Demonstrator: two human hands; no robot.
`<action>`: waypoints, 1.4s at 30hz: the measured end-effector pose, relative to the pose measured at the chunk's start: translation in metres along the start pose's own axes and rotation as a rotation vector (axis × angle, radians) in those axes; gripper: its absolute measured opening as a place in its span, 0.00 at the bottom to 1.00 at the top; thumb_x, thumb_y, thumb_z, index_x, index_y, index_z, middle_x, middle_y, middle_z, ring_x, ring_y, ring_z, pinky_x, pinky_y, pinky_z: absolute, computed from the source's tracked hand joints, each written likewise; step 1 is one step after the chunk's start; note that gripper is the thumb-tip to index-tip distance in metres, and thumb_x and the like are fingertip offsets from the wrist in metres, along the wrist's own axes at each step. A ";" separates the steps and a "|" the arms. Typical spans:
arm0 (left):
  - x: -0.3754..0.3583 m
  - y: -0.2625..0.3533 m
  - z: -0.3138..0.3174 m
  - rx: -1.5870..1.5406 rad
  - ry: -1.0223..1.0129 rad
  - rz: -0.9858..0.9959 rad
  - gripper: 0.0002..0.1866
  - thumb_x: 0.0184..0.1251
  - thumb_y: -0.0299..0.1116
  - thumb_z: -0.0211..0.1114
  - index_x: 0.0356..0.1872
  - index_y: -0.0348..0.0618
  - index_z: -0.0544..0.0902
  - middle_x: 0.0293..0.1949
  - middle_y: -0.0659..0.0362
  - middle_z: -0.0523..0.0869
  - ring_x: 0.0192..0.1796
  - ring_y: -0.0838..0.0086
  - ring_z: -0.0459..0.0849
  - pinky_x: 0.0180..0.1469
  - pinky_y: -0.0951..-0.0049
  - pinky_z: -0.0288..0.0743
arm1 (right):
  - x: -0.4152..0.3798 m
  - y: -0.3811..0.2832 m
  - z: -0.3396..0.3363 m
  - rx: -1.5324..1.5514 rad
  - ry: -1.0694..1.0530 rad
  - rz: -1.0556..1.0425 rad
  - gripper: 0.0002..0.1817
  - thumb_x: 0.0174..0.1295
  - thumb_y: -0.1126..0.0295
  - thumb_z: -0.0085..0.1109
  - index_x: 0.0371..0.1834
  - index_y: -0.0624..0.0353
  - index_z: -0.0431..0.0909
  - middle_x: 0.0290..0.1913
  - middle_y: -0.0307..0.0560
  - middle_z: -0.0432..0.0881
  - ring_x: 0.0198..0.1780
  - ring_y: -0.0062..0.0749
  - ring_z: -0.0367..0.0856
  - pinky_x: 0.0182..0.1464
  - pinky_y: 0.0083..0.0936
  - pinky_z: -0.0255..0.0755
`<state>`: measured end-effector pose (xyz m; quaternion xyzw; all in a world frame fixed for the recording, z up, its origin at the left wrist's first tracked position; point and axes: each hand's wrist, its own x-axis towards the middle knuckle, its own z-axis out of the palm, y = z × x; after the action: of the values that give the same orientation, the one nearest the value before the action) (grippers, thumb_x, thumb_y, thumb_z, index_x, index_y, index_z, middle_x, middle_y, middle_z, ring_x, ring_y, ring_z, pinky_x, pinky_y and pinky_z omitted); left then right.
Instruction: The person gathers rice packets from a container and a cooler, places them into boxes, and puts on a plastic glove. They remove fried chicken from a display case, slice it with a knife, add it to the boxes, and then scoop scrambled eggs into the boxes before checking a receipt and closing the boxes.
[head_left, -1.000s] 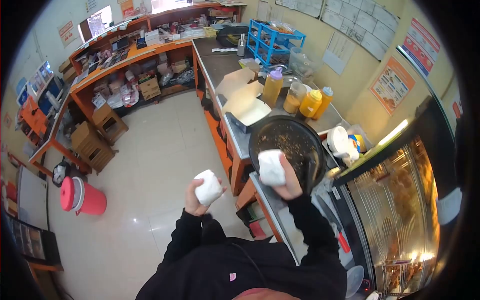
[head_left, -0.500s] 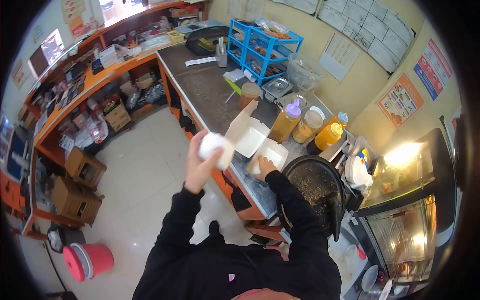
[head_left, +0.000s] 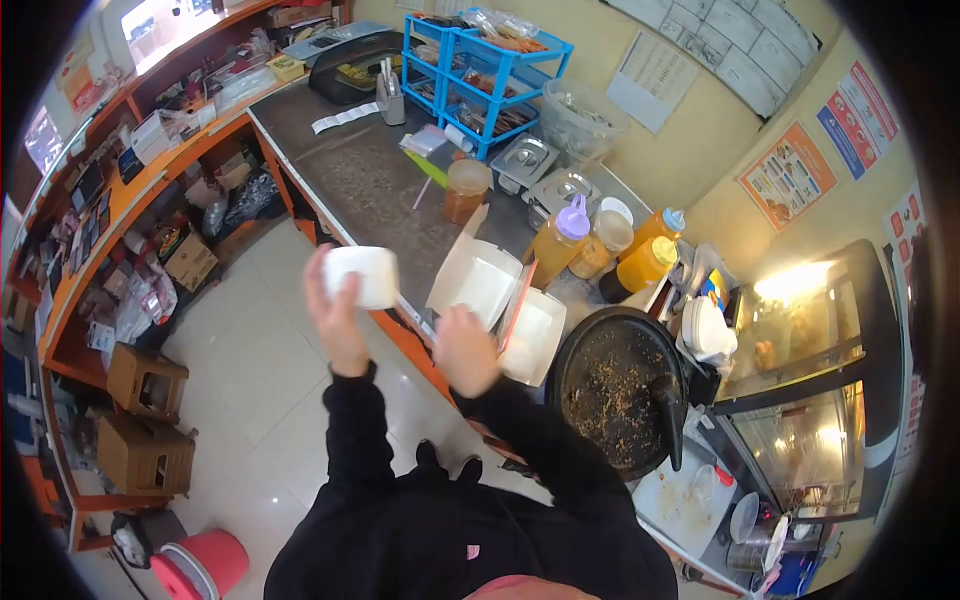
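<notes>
Dark worktop (head_left: 365, 170) runs along the wall in the head view, and beside it the pale floor (head_left: 265, 400) carries two brown stools (head_left: 147, 382) and one pink bucket (head_left: 215, 562). One white packet (head_left: 365, 277) is in the left hand (head_left: 338, 318), raised near the worktop's edge; its fingers are bent around the packet, half open, with the thumb on the front. The right hand (head_left: 467, 352) is at the near side of two open white paperboard sections (head_left: 480, 283), and its fingers are curled nearly closed; whether they hold something, I cannot tell. These two sections lie side by side, but I cannot tell if they make one box or two. Just behind them are three squeeze bottles (head_left: 560, 243), with one purple, one blue and one yellow cap, and one jar of pale powder (head_left: 598, 250). Further left there is one jar of reddish-brown sauce (head_left: 467, 193), and behind it two lidded metal containers (head_left: 526, 162) near a blue rack (head_left: 490, 75). To the right of the sections sits one round black mortar (head_left: 608, 385) with brown crumbs, and one black pestle (head_left: 666, 408) rests in it.
</notes>
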<state>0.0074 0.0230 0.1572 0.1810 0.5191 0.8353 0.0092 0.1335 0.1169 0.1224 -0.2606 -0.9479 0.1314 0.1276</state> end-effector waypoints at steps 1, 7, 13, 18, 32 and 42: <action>0.002 0.008 -0.010 -0.048 0.074 0.025 0.24 0.61 0.29 0.57 0.59 0.38 0.67 0.53 0.55 0.72 0.53 0.69 0.73 0.58 0.69 0.66 | 0.009 -0.012 0.042 -0.251 0.186 0.075 0.08 0.58 0.70 0.49 0.37 0.63 0.71 0.37 0.50 0.74 0.41 0.41 0.77 0.49 0.37 0.71; 0.002 0.045 -0.076 -0.117 0.164 -0.010 0.26 0.64 0.34 0.53 0.63 0.39 0.62 0.56 0.53 0.70 0.59 0.65 0.71 0.61 0.66 0.62 | 0.039 0.004 0.121 -0.248 0.169 0.311 0.13 0.57 0.73 0.49 0.45 0.63 0.73 0.46 0.50 0.75 0.46 0.42 0.77 0.55 0.41 0.67; -0.018 0.056 -0.136 -0.135 0.241 -0.093 0.27 0.66 0.37 0.51 0.65 0.41 0.60 0.58 0.54 0.69 0.61 0.65 0.69 0.62 0.63 0.62 | 0.044 -0.052 0.056 0.651 0.311 -0.050 0.14 0.63 0.71 0.50 0.50 0.67 0.70 0.50 0.56 0.74 0.47 0.42 0.76 0.55 0.28 0.67; -0.030 0.068 -0.166 -0.104 0.374 -0.063 0.26 0.66 0.37 0.50 0.65 0.43 0.61 0.58 0.56 0.70 0.61 0.66 0.69 0.62 0.64 0.62 | 0.040 -0.093 0.034 1.739 0.592 0.163 0.15 0.68 0.70 0.46 0.51 0.69 0.66 0.45 0.51 0.75 0.45 0.32 0.74 0.50 0.25 0.67; -0.063 0.087 -0.141 -0.182 0.209 -0.072 0.27 0.67 0.40 0.49 0.63 0.37 0.63 0.55 0.54 0.73 0.58 0.67 0.73 0.59 0.65 0.66 | 0.048 -0.029 0.149 -0.052 0.147 -0.103 0.06 0.57 0.70 0.47 0.36 0.52 0.74 0.32 0.42 0.77 0.34 0.37 0.78 0.41 0.41 0.60; -0.046 -0.037 0.039 0.141 -0.536 -0.267 0.22 0.64 0.35 0.61 0.56 0.38 0.67 0.46 0.57 0.74 0.50 0.75 0.72 0.52 0.76 0.67 | 0.043 0.015 0.162 0.063 0.007 0.209 0.11 0.57 0.68 0.48 0.42 0.51 0.74 0.42 0.48 0.76 0.48 0.42 0.73 0.53 0.39 0.59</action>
<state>0.0560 0.0641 0.1271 0.3252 0.5741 0.7111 0.2429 0.0546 0.1223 -0.0262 -0.3543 -0.9106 0.1727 0.1247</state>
